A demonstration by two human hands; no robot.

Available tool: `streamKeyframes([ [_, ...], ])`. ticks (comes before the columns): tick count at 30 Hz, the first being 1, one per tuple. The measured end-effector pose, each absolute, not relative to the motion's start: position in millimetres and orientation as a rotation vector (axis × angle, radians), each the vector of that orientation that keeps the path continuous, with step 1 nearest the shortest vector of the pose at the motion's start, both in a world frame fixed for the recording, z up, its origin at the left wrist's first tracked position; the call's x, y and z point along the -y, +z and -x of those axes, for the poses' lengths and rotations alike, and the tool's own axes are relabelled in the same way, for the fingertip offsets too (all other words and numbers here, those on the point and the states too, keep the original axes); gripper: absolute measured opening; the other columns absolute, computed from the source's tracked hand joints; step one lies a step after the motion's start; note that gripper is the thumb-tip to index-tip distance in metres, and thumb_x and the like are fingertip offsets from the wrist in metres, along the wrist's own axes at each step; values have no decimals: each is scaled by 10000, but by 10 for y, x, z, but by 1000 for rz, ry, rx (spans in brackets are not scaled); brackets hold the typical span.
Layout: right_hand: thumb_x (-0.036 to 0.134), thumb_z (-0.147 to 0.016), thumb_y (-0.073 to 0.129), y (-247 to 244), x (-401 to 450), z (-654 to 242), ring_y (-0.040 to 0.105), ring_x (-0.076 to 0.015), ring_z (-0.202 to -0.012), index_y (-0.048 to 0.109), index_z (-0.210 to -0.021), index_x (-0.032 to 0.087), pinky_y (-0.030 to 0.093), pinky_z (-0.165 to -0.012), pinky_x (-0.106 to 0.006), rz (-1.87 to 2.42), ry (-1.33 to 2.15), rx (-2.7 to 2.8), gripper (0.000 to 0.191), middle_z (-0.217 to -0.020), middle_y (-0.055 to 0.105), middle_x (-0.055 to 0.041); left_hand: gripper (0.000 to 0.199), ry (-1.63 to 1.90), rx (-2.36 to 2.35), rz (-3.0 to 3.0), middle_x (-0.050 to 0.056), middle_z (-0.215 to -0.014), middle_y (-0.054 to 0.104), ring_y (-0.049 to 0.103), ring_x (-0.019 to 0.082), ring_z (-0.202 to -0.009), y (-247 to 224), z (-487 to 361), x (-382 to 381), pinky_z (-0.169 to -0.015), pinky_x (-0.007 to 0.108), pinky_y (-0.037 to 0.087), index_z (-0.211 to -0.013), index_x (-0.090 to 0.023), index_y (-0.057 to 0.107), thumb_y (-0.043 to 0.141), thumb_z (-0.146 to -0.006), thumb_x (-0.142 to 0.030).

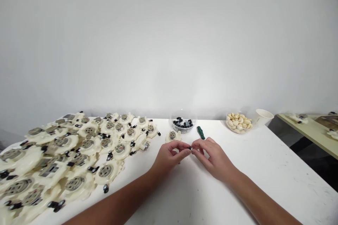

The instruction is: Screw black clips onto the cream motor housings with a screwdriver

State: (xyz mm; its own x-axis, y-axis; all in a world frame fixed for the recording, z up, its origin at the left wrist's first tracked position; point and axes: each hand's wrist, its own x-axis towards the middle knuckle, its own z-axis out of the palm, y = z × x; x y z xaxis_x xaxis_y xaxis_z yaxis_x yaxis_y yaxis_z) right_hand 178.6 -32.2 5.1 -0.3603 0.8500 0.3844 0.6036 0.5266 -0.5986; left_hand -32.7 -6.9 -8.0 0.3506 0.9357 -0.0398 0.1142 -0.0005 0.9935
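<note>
My left hand (173, 154) and my right hand (211, 156) meet over the white table, fingertips nearly touching. Pinched between both is a small black part (189, 148); its exact kind is too small to make out. Just behind my left hand lies a cream plastic housing with a round grey motor (172, 135), partly covered by the fingers. Beyond the hands stands a clear bowl (182, 129) of small black and silvery parts. A green-handled tool (201, 132) rests to the right of that bowl.
Many cream motor housings (105, 171) with black fittings crowd the table's left side. At the back right are a clear bowl of cream curved pieces (239, 123) and a white cup (264, 116). A second table (311, 130) stands across a gap to the right.
</note>
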Motion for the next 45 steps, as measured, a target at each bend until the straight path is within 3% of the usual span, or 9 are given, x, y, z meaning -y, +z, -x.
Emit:
streamKeyframes([
  [5,248,-1043,519,41,289,-1815,586,-198,-724,628,-1036,243,440,-724,-373,1085,316,2098,109,-866,722,-33,391,895,-940,-1382,70,-847,758,598,155,-680,-95,306,69,-543,223,452,-1038,-169,701,659,-902,-533],
  [10,241,-1038,542,29,254,-1851,623,-206,-751,645,-1062,239,449,-716,-377,1028,212,2096,106,-921,746,-58,511,828,-849,-1464,83,-675,749,551,146,-575,-118,284,66,-569,251,440,-806,-154,649,403,-1023,-545],
  [16,224,-1038,537,54,277,-1828,605,-189,-708,650,-1086,233,428,-730,-369,1003,186,2187,123,-841,730,-37,471,740,-781,-1436,72,-625,739,560,148,-568,-112,287,60,-589,254,433,-785,-160,633,454,-1007,-535],
  [22,199,-1044,475,155,346,-1785,505,-175,-641,617,-918,210,367,-715,-356,1025,89,2306,190,-744,649,-27,448,725,-814,-1407,61,-616,734,573,147,-559,-128,282,36,-575,247,432,-759,-166,627,507,-973,-540],
  [26,199,-1049,452,171,382,-1753,443,-176,-608,622,-976,209,343,-703,-353,1071,53,2326,185,-706,606,-16,409,729,-805,-1422,64,-615,732,565,141,-556,-124,290,23,-572,245,432,-707,-170,595,529,-961,-484],
  [38,210,-1043,476,198,414,-1755,485,-175,-623,562,-912,236,372,-717,-354,1124,302,2360,159,-749,665,12,257,698,-822,-1456,37,-688,708,565,138,-617,-145,319,22,-572,228,425,-799,-183,561,549,-951,-389],
  [45,296,-1049,489,254,419,-1792,600,-223,-872,580,-887,269,422,-693,-311,1261,942,2132,188,-826,760,29,232,764,-950,-1817,-15,-718,590,496,129,-630,-67,330,143,-601,239,383,-854,-193,564,487,-997,-360],
])
